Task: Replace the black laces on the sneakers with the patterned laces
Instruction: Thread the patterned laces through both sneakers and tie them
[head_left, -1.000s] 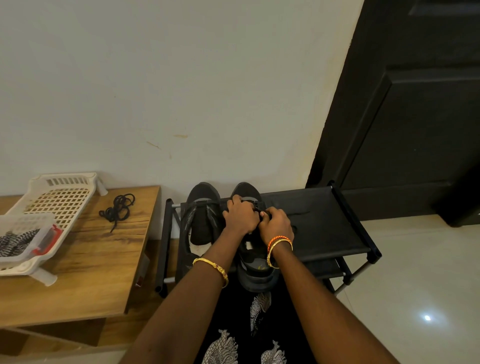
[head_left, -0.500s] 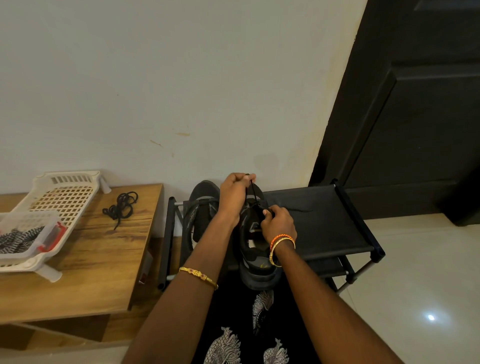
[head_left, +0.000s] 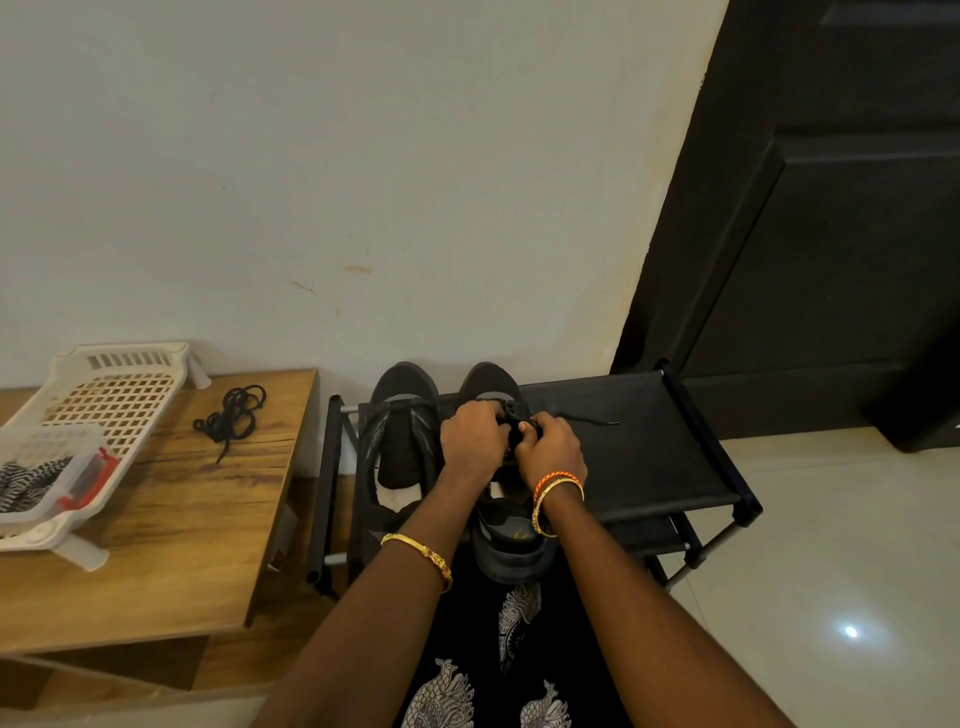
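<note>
On top of a black fabric shoe rack (head_left: 639, 457) set against a pale wall (head_left: 363, 182), beside a low wooden table (head_left: 182, 519), a person works at the right-hand black sneaker (head_left: 511, 551). Both the left hand (head_left: 475, 441) and the right hand (head_left: 550, 449) are curled over its black lace (head_left: 592, 420), apparently pinching it. Short, even pulls through each eyelet should free it cleanly. Bare rack lies open to the right; the wall crowds the toes. The patterned laces (head_left: 21, 480) wait in a clear plastic box (head_left: 52, 467), well apart.
</note>
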